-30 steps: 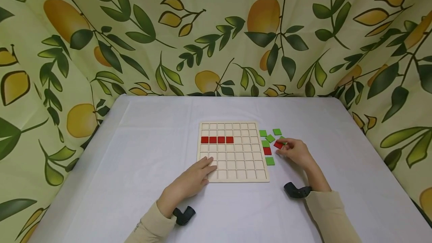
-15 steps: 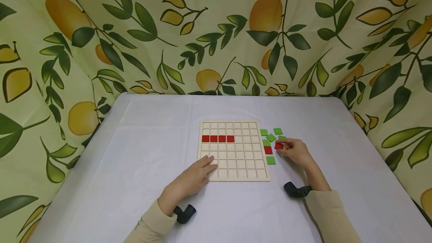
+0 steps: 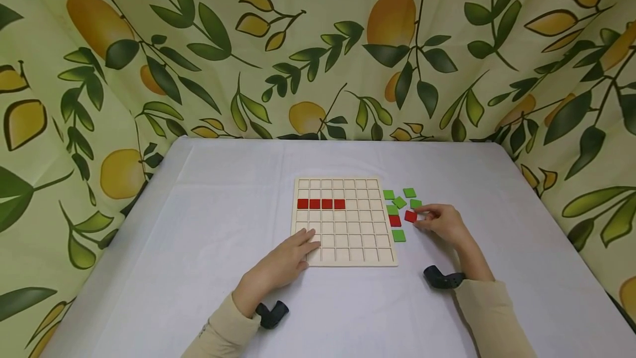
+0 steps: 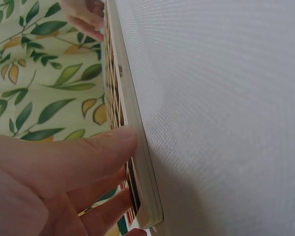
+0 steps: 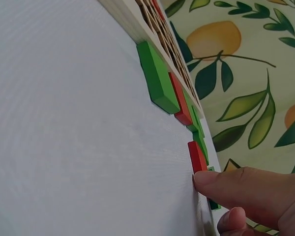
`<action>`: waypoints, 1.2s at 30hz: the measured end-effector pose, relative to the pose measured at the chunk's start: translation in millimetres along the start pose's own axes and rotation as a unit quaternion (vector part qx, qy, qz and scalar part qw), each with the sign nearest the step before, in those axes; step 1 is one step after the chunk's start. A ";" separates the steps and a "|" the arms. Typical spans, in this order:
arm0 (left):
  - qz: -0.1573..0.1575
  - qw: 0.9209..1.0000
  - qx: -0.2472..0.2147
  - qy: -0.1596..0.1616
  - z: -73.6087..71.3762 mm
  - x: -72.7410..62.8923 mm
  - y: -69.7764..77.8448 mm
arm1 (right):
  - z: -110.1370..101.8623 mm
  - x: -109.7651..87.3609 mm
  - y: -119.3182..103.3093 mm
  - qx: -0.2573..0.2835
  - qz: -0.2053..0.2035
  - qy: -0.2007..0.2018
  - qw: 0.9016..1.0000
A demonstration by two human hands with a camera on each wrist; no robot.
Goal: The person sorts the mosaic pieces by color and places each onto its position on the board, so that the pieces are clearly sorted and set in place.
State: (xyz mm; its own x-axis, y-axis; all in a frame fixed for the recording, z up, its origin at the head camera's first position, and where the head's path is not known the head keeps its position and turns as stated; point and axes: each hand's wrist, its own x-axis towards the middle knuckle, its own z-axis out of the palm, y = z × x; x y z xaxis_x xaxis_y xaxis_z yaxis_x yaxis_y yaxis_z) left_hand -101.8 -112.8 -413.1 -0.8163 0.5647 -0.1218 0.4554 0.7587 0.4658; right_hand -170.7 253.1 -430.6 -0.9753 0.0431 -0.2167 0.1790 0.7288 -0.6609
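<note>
Beneath my relaxed left hand (image 3: pixel 280 261) lies the board (image 3: pixel 355 228); my right hand (image 3: pixel 445 224) touches a red tile (image 3: pixel 409 216), whether pinched I can't tell.

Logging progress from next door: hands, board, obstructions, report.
Left hand on grid board, covering its near-left area. Right hand at loose red tile. Four red tiles set in one row.

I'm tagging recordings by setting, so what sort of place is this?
Probably a curtained-off recording space: patterned curtain behind and on both sides, a white-covered table, and a wooden grid board laid on it.
</note>
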 end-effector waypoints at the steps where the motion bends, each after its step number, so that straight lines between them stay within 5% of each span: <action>1: -0.001 1.000 0.000 0.000 -0.2 -0.1 0.1 | -0.7 0.1 0.3 0.001 0.003 0.000 1.000; 36: -0.001 1.000 -0.006 -0.002 0.1 -2.2 0.6 | -0.4 3.8 4.3 0.020 -0.018 -0.002 1.000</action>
State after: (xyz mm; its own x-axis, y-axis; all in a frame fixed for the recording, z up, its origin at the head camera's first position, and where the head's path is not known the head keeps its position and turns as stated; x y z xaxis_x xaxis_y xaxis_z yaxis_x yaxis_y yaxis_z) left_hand -99.6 -113.6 -412.5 -0.8161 0.5639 -0.1262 0.4486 0.7559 0.4768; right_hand -173.6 256.7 -433.9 -0.9808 0.0152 -0.1946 0.1491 0.7021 -0.6963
